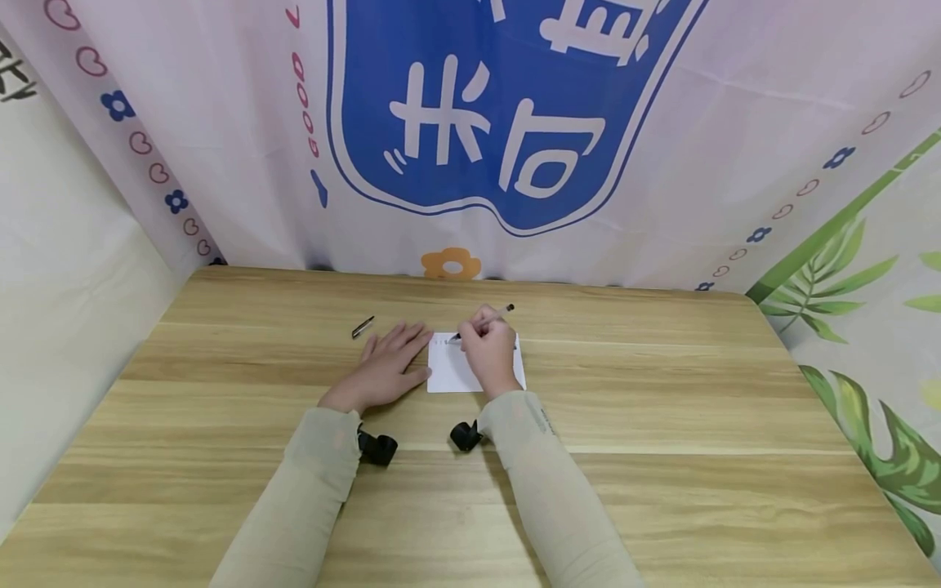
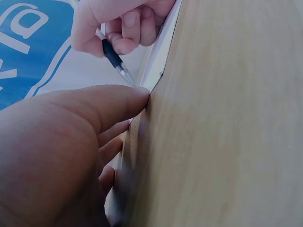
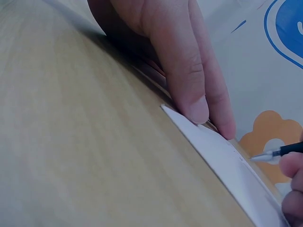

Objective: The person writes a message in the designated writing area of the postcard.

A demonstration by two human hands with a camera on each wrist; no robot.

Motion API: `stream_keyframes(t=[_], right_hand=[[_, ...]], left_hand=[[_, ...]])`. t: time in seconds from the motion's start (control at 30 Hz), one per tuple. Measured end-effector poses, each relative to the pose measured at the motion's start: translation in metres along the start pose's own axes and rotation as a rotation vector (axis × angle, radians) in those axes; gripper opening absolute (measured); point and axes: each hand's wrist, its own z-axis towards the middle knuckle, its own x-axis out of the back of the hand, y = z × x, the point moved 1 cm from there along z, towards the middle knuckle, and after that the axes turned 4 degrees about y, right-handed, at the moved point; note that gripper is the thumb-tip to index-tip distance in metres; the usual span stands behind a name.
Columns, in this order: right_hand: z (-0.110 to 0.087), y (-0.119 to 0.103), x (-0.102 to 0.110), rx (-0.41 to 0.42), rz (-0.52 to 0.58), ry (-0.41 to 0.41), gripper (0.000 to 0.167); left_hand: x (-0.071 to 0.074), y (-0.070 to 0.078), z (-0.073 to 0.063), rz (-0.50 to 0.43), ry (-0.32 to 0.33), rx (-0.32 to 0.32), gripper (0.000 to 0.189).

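Note:
A white sheet of paper lies on the wooden table, with a few small dark marks near its top left. My right hand rests over its right part and pinches a pen with a black grip. In the left wrist view the tip of the pen points down at the paper; whether it touches, I cannot tell. My left hand lies with fingers spread, thumb and fingertips on the paper's left edge. In the right wrist view two fingers of the left hand press that edge.
A pen cap lies on the table just beyond the left hand's fingers. Black wrist cameras sit at both cuffs. A printed cloth hangs behind the table's far edge.

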Motion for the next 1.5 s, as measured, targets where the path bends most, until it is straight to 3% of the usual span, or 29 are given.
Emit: stream_keyframes(t=[0.17, 0.93, 1.5], right_hand=[[0.0, 0.0007, 0.0015, 0.022, 0.001, 0.067, 0.022], [0.0007, 0.0043, -0.0009, 0.002, -0.035, 0.018, 0.017], [0.0018, 0.0036, -0.001, 0.003, -0.036, 0.011, 0.018]], left_hand=[[0.0, 0.0007, -0.0002, 0.006, -0.004, 0.004, 0.063], [-0.0044, -0.0063, 0.0014, -0.016, -0.013, 0.003, 0.065], [-0.0005, -0.0021, -0.0003, -0.026, -0.001, -0.019, 0.065]])
